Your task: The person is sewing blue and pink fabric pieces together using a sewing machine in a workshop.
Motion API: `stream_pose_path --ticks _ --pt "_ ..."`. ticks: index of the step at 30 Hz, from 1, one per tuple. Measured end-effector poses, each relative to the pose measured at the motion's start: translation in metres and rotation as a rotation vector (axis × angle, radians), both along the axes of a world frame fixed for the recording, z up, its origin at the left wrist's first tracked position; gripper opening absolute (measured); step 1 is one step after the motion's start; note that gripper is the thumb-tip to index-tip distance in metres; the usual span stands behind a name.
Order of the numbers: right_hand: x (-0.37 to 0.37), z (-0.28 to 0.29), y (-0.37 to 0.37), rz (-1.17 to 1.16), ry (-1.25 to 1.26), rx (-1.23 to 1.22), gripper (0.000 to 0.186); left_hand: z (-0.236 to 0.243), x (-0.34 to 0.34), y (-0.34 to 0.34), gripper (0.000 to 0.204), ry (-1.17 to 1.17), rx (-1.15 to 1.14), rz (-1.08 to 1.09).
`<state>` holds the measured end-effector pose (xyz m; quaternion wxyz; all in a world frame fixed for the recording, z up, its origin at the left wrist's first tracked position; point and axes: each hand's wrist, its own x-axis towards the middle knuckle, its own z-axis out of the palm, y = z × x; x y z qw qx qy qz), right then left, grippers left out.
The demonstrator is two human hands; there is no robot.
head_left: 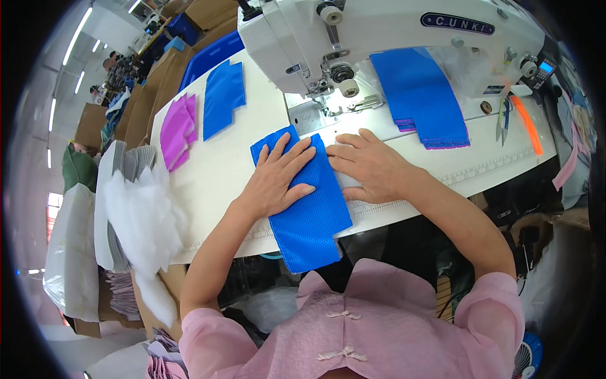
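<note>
My left hand (pixel 278 180) lies flat with spread fingers on a blue textured fabric piece (pixel 306 240), which slants across the front of the white table (pixel 240 164). My right hand (pixel 369 167) is open beside that piece's right edge, fingertips at the fabric and its thumb low near a pale strip partly hidden under the hand. Just behind both hands are the metal needle plate and presser foot (pixel 325 107) of a white sewing machine (pixel 391 22).
Blue (pixel 224 98) and magenta (pixel 177 132) pieces lie at left, a blue stack (pixel 423 101) at right. Scissors (pixel 503 123), a bobbin (pixel 486 107) and orange strips (pixel 527 126) lie far right. White batting (pixel 139 208) and cardboard boxes (pixel 91 123) line the left side.
</note>
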<state>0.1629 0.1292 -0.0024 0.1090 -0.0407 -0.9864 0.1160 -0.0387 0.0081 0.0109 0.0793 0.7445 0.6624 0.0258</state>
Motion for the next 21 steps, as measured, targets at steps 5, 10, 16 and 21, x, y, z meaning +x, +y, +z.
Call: stream_pose_path --ticks 5,10,16,21 --pt "-0.001 0.000 0.000 -0.012 -0.005 -0.015 0.054 0.004 -0.001 0.001 0.073 -0.009 -0.010 -0.023" --pt "-0.001 -0.002 -0.001 0.000 0.030 -0.007 0.053 0.010 0.009 0.006 0.075 -0.103 -0.020 0.048" --pt "0.002 -0.003 -0.001 0.005 0.040 -0.052 0.054 0.001 0.014 0.001 0.079 -0.008 0.044 0.010" --pt "0.011 -0.004 0.005 -0.021 0.052 -0.043 0.053 0.001 0.022 0.011 0.078 -0.028 0.007 0.001"
